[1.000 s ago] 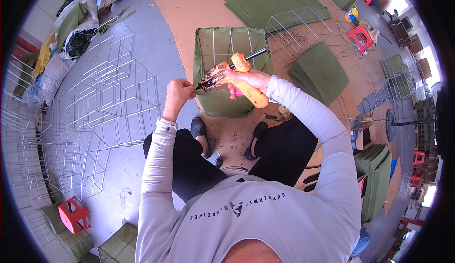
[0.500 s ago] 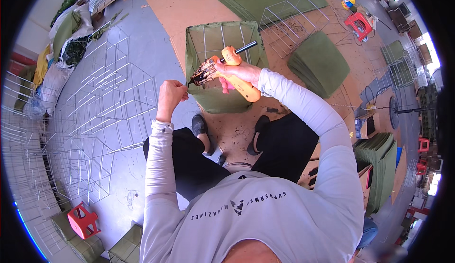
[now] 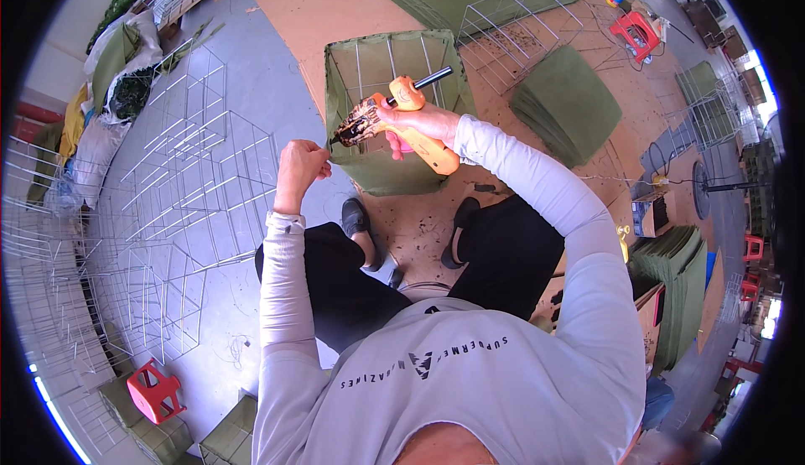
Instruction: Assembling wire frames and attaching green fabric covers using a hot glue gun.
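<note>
Head view. The right hand point(image 3: 419, 121) is closed around the handle of an orange hot-glue gun point(image 3: 394, 121), its grip clamped on the tool with the nozzle aimed left at the near-left top corner of the green felt-lined wire basket point(image 3: 390, 104). The left hand point(image 3: 300, 165) is pinched shut on the felt edge at that same corner, just beside the nozzle tip.

Change from the two earlier frames: the glue gun has swung from a level hold across the basket rim to a nozzle-down attitude, and both hands have drawn closer to the corner. The basket stays on the brown board flooring point(image 3: 319, 4), directly ahead of the person's shoes point(image 3: 360, 222).

Judgement: the work appears to be at the stage of bonding felt to the wire frame at this corner.

Relative to the basket: bare wire frames point(image 3: 184, 171) stand to its left, a stack of green felt sheets point(image 3: 566, 100) lies to its right, and a red stool point(image 3: 639, 31) sits beyond the stack.
</note>
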